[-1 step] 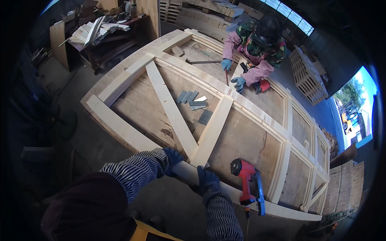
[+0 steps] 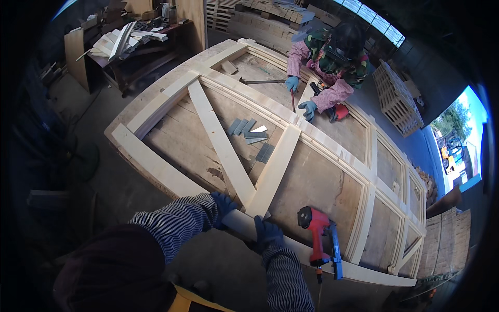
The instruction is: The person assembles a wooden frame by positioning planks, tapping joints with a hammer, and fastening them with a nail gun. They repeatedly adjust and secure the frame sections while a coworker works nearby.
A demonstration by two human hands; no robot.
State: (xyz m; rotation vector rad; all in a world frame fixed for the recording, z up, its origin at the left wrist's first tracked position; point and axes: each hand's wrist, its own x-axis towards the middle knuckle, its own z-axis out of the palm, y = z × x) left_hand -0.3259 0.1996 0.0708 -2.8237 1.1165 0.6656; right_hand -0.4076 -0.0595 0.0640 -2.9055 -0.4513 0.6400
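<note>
A large pale wooden frame (image 2: 273,182) with crosspieces and a diagonal brace lies on a plywood-topped table. At its near edge, my left hand (image 2: 223,209), in a dark blue glove, is closed round the near rail (image 2: 240,222). My right hand (image 2: 267,233), gloved alike, grips the same rail a little to the right, beside the foot of the crosspiece. The undersides of both hands are hidden. Right of my right hand, a red and black nail gun (image 2: 318,234) with a blue magazine rests on the rail, its hose hanging over the edge.
Strips of grey staples or nails (image 2: 249,130) lie inside the frame. Across the table, a co-worker (image 2: 332,67) in light blue gloves leans over it, holding a bar; another red nail gun (image 2: 338,112) lies there. Wood scraps (image 2: 125,41) cover a side table; a pallet stack (image 2: 397,99) stands right.
</note>
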